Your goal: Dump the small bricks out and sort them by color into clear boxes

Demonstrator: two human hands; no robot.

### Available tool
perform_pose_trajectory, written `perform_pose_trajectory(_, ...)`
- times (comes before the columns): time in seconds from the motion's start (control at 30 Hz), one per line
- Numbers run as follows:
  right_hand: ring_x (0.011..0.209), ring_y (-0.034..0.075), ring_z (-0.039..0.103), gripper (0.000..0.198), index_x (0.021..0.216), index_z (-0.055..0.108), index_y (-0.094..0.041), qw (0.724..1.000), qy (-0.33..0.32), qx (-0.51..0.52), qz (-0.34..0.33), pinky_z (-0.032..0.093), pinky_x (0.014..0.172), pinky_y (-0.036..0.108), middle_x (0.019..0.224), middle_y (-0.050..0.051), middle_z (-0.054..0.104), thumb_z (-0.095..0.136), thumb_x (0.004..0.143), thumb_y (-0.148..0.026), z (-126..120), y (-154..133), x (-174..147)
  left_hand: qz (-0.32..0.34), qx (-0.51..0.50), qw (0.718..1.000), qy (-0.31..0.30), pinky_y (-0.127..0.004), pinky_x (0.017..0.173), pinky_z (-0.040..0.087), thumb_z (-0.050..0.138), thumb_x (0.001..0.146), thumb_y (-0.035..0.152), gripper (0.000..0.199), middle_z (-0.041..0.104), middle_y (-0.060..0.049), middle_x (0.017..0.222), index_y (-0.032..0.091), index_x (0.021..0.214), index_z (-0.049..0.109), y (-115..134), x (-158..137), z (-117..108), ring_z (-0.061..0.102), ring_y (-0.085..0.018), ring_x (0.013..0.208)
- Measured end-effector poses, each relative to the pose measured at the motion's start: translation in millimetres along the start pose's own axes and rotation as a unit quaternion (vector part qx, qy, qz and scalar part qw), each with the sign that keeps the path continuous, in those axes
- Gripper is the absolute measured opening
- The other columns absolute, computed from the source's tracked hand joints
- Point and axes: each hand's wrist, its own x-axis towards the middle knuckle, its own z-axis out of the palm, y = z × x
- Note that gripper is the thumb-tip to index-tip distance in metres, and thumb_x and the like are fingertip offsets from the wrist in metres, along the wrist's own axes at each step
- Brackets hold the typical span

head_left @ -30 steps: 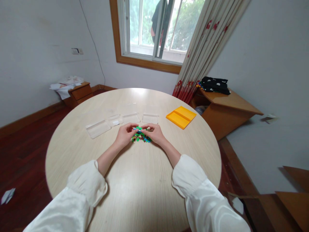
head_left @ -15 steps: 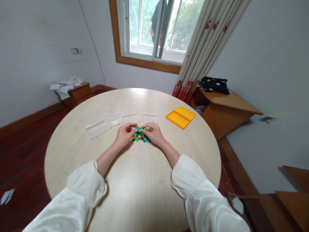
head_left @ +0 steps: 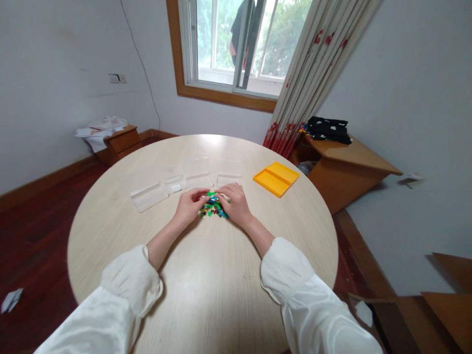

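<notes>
centrally — left hand point(head_left: 189, 206) | right hand point(head_left: 236, 205) | colourful pieces point(head_left: 215, 209) between — grip unclear

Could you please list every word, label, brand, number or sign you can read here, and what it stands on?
None can be read.
Papers: any print is too small.
White patch in the small clear box: too small to tell.
Pieces: no text visible.
Yellow tray: no text visible.
</notes>
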Motion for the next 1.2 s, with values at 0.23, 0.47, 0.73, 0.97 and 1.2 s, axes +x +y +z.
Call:
perform_pose_trajectory(0.23, 0.088, 0.021, 0.056, 0.014, 0.086, 0.068, -0.019, 1.0, 0.011, 0.008, 0.003, 0.038, 0.082, 0.035, 0.086, 0.006, 0.068, 0.055, 0.089, -0.024, -0.6, 0.7, -0.3, -0.015, -0.013, 1.0, -0.005, -0.034, 0.073, 0.053, 0.077, 0.057, 0.043, 0.04, 0.072, -0.007, 0.077, 0.013, 0.082, 0.07, 1.4, -2.0, 1.0, 0.066, -0.02, 0.072)
perform_pose_trajectory(0.47, 0.084, 0.02, 0.055, 0.018, 0.08, 0.064, -0.019, 1.0, -0.03, 0.002, 0.001, 0.037, 0.078, 0.034, 0.081, 0.006, 0.066, 0.051, 0.091, -0.026, -0.9, 1.5, 0.0, -0.013, 0.021, 1.0, -0.012, -0.031, 0.068, 0.052, 0.071, 0.062, 0.049, 0.036, 0.071, -0.006, 0.071, 0.015, 0.073, 0.069, 2.9, -2.4, 0.8, 0.064, -0.018, 0.067)
perform_pose_trajectory(0.73, 0.077, 0.018, 0.055, 0.022, 0.074, 0.061, -0.019, 1.0, -0.014, 0.013, -0.002, 0.038, 0.075, 0.031, 0.075, 0.005, 0.064, 0.049, 0.091, -0.027, 1.7, 0.9, -0.9, -0.019, 0.021, 0.999, -0.021, -0.029, 0.065, 0.05, 0.068, 0.064, 0.052, 0.037, 0.069, -0.004, 0.064, 0.015, 0.069, 0.068, 4.9, -4.2, 1.1, 0.063, -0.018, 0.064)
perform_pose_trajectory(0.97, 0.075, 0.017, 0.056, 0.022, 0.073, 0.06, -0.019, 0.999, -0.008, 0.031, 0.018, 0.039, 0.074, 0.031, 0.075, 0.004, 0.063, 0.049, 0.09, -0.027, 3.5, 2.3, -2.0, -0.039, -0.025, 0.999, -0.017, -0.032, 0.069, 0.052, 0.078, 0.053, 0.051, 0.043, 0.071, -0.006, 0.073, 0.014, 0.074, 0.069, 2.5, -3.1, 1.9, 0.065, -0.019, 0.069)
perform_pose_trajectory(1.2, 0.084, 0.02, 0.057, 0.014, 0.09, 0.066, -0.018, 0.999, 0.009, 0.046, 0.007, 0.042, 0.079, 0.033, 0.083, 0.006, 0.066, 0.055, 0.088, -0.026, 1.4, 2.7, -2.1, -0.054, -0.03, 0.998, 0.001, -0.029, 0.064, 0.05, 0.078, 0.053, 0.049, 0.041, 0.07, -0.005, 0.067, 0.014, 0.071, 0.068, 6.0, -3.8, 1.8, 0.063, -0.017, 0.063)
